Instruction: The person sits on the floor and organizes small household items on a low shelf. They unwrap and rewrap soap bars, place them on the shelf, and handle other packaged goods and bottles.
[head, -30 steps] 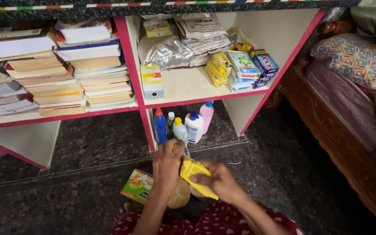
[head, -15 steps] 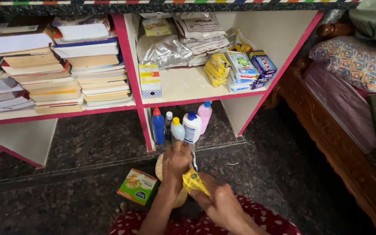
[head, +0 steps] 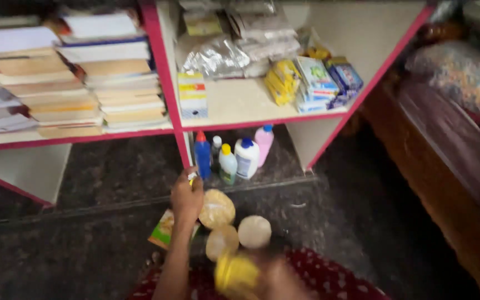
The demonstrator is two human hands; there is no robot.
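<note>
The picture is motion-blurred. My left hand (head: 187, 195) is raised over the dark stone floor, fingers pinched on a small pale scrap (head: 192, 176), just in front of the bottles. Beside it lie three round, flat tan discs (head: 216, 208), (head: 221, 242), (head: 254, 231). My right hand (head: 276, 279) is low at the bottom edge over my red spotted lap and grips a yellow packet (head: 236, 275). A green and orange carton (head: 161, 232) lies on the floor, partly behind my left forearm.
A pink-edged shelf unit (head: 165, 83) stands ahead with stacked books (head: 68, 78) on the left and packets and boxes (head: 284, 72) on the right. Several plastic bottles (head: 234, 158) stand beneath it. A wooden bed (head: 434, 166) runs along the right.
My hands have come apart: the left went up and left with a small scrap, the right dropped toward my lap with the yellow packet. The three discs now show.
</note>
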